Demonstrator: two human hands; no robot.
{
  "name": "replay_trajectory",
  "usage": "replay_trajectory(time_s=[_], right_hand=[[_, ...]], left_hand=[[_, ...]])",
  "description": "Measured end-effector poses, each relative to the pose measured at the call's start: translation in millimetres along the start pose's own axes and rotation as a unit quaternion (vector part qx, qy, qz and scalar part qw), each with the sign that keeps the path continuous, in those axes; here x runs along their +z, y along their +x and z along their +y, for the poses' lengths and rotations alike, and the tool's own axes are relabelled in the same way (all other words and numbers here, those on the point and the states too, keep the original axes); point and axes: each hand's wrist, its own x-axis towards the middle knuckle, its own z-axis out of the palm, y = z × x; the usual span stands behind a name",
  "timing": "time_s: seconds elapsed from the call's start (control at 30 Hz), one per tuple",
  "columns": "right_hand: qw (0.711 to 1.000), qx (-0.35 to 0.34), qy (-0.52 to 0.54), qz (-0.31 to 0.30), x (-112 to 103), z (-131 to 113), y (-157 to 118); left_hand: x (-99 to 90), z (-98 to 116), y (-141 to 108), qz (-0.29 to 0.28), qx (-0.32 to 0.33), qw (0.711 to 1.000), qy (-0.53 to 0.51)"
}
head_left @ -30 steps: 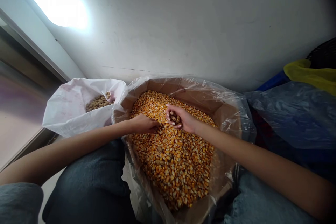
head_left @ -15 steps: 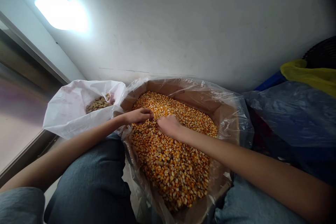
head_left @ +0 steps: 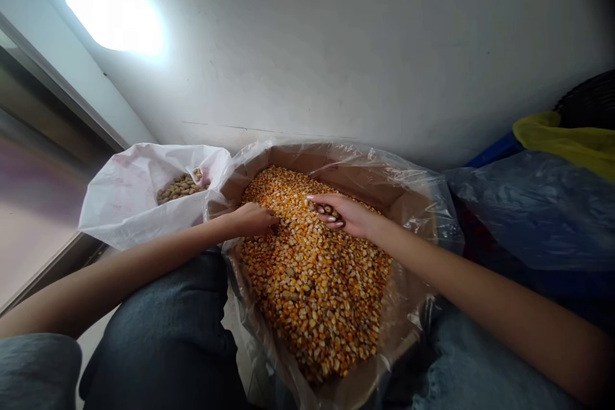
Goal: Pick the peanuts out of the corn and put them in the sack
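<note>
My right hand (head_left: 343, 214) rests palm down just above the dried corn kernels (head_left: 312, 282), its fingers curled around a few peanuts in their shells (head_left: 327, 209). The kernels fill a cardboard box (head_left: 307, 159) lined with clear plastic (head_left: 427, 205). My left hand (head_left: 254, 219) lies at the left side of the kernels with curled fingers touching them. Whatever its fingers may hold is hidden. To its left, a white bag (head_left: 129, 198) holds a pile of shelled-looking peanuts in their pods (head_left: 180, 188).
A white wall rises behind the box. To the right lie a blue plastic sheet (head_left: 528, 218) and a yellow cloth (head_left: 562, 141). My denim-covered legs (head_left: 163, 333) flank the box's near side, and a glass door or window (head_left: 38, 205) stands at the left.
My right hand has lifted from the kernels and moved right, with peanuts now showing in its fingers. My left hand has shifted slightly down and stays at the kernels' left side.
</note>
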Motion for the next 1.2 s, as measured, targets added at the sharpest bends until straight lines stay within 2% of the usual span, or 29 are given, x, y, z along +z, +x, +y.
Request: replay_trajectory(time_s=[0.1, 0.2, 0.27, 0.37, 0.5, 0.57, 0.63, 0.7, 0.87, 1.03, 1.2], right_hand=[[0.999, 0.010, 0.046, -0.018, 2.1, -3.8, -3.5], [0.996, 0.011, 0.075, -0.047, 4.4, -7.8, -6.9], [0.994, 0.020, 0.090, -0.062, 5.8, -8.8, -7.3], [0.991, 0.016, 0.118, -0.059, 8.2, -6.2, -3.2], [0.988, -0.023, 0.146, -0.036, 12.7, 0.7, 6.3], [0.986, -0.030, 0.160, -0.035, 15.5, 3.0, 9.4], [0.984, -0.029, 0.171, -0.034, 18.4, 4.0, 10.9], [0.984, -0.029, 0.175, -0.034, 20.6, 4.6, 11.7], [0.985, -0.017, 0.168, -0.043, 21.6, 8.9, 15.2], [0.993, 0.021, 0.111, -0.041, 24.0, 16.4, 18.6], [0.999, 0.019, 0.034, -0.024, 27.0, 21.3, 20.4]], left_hand=[[-2.8, -7.6, -0.3, 0.009, 0.005, 0.994, -0.107], [-9.2, -15.4, -4.0, 0.038, 0.012, 0.955, -0.292], [-14.5, -18.3, -8.9, 0.050, -0.005, 0.900, -0.434], [-20.4, -18.8, -16.0, 0.054, -0.037, 0.782, -0.620], [-22.7, -18.0, -18.8, 0.053, -0.003, 0.626, -0.778], [-22.8, -18.8, -18.2, 0.056, 0.016, 0.569, -0.820], [-22.8, -20.4, -17.9, 0.063, 0.025, 0.530, -0.845], [-22.8, -21.9, -18.5, 0.071, 0.022, 0.508, -0.858], [-23.8, -22.1, -21.2, 0.069, 0.001, 0.486, -0.871], [-28.4, -19.8, -21.9, 0.053, 0.000, 0.447, -0.893], [-32.1, -19.2, -21.5, 0.057, -0.021, 0.443, -0.895]])
